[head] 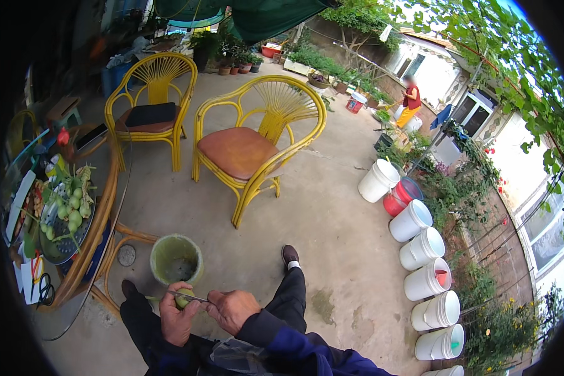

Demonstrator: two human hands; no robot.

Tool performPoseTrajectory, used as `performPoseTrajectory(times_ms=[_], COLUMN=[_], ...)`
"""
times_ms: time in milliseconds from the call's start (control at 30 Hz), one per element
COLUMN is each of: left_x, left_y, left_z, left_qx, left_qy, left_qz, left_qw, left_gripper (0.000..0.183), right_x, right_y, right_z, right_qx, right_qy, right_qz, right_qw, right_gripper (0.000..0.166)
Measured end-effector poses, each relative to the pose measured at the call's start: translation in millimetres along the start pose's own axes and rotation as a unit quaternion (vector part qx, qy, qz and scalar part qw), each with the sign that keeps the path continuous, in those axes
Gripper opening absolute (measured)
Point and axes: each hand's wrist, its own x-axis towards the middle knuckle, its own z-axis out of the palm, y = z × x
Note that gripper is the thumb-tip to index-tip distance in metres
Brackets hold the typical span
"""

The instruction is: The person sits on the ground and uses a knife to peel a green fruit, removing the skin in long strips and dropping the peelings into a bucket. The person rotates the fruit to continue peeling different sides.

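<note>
My left hand (176, 322) grips a small round green gourd (184, 298), its stem pointing left. In my right hand (235, 309) is a knife (186, 295), its thin blade lying across the gourd. How deep the blade sits cannot be made out. Both hands are above my lap, just on the near side of a greenish bucket (176, 259) that stands on the ground and has some dark matter at its bottom. To the left, a perforated metal colander (56, 249) on the glass-topped rattan table (87, 244) holds several green gourds (75, 207) with stems and leaves.
Scissors (46, 289) lie at the table's near end, a phone (91, 137) at its far end. Two yellow rattan chairs (258, 150) (156, 110) stand ahead. White buckets (420, 249) line the right side by the plants. A person in a red vest (411, 97) stands far off.
</note>
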Motion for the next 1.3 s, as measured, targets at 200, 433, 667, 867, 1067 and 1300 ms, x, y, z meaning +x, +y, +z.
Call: performPoseTrajectory(times_ms=[200,433,667,867,1067,1300], left_x=[-4,-5,-5,-1,-9,-8], left_y=[-2,1,7,-1,10,2], left_z=[-8,3,3,-3,-16,-18], left_qx=[0.074,0.05,0.096,0.025,-0.05,-0.021], left_qy=[-0.022,0.013,-0.025,0.008,-0.04,-0.056], left_qz=[0.014,0.025,0.05,0.026,-0.015,0.038], left_qw=[0.997,0.998,0.994,0.999,0.998,0.997], left_gripper=[0.031,0.028,0.028,0.035,0.044,0.05], right_x=[2,-4,7,2,-1,-3], right_y=[3,-4,15,1,0,-11], right_z=[0,7,2,15,3,-4], right_qx=[0.012,-0.036,-0.016,-0.049,0.119,0.095], right_qy=[-0.043,0.021,-0.035,0.087,0.085,0.048], right_qz=[0.026,0.024,0.013,0.063,0.076,0.027], right_qw=[0.999,0.999,0.999,0.993,0.986,0.994], right_gripper=[0.029,0.028,0.026,0.029,0.028,0.024])
